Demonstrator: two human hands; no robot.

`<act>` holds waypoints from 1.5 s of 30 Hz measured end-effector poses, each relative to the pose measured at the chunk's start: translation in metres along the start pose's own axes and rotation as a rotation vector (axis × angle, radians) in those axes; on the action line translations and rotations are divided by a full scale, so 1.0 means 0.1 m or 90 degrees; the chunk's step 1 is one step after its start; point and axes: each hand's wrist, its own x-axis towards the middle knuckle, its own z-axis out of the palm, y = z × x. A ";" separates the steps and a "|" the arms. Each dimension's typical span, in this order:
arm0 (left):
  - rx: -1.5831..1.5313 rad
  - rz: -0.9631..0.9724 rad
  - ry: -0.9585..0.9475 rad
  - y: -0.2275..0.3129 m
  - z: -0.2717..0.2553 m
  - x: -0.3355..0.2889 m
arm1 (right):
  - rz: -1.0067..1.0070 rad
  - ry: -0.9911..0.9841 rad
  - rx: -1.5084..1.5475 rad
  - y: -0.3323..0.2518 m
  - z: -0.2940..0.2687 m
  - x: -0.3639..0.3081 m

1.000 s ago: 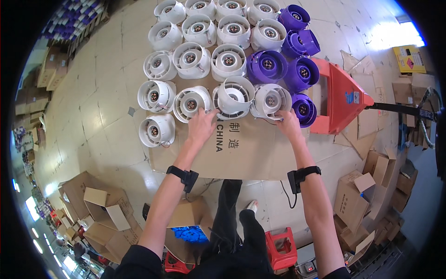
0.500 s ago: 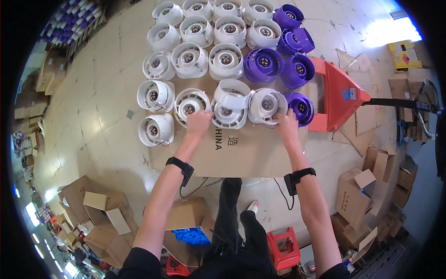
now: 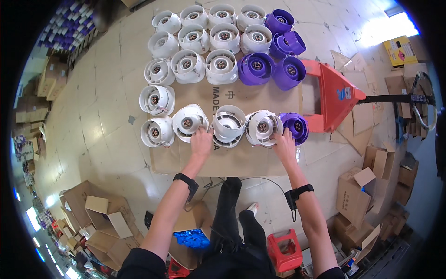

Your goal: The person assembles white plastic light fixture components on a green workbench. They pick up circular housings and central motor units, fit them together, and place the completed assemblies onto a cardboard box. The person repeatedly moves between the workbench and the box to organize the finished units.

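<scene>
My left hand (image 3: 200,142) is closed on the near edge of a white round fan housing (image 3: 187,111), which has a copper-coloured hub. My right hand (image 3: 284,145) grips another white fan housing (image 3: 270,116) at its near right rim, with its fingers against a purple fan housing (image 3: 304,132) beside it. Between the two hands stands a third white housing (image 3: 230,114), tilted, with a smooth ring on top. These form a near row with a white housing (image 3: 158,135) at its left end. The fingertips are partly hidden.
Behind stand rows of white housings (image 3: 186,65) and purple housings (image 3: 256,68) on a cardboard sheet (image 3: 218,162). A red pallet jack (image 3: 341,93) is on the right. Open cartons (image 3: 109,211) and a red stool (image 3: 284,249) are close to my legs.
Both hands have drawn several housings of the near row toward me, including the purple one. A strip of printed cardboard now shows behind them. The left-end white housing stays about where it was.
</scene>
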 end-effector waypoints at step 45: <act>-0.545 0.075 -0.308 -0.69 -1.73 0.29 | 0.523 0.283 0.326 0.64 -0.46 -4.88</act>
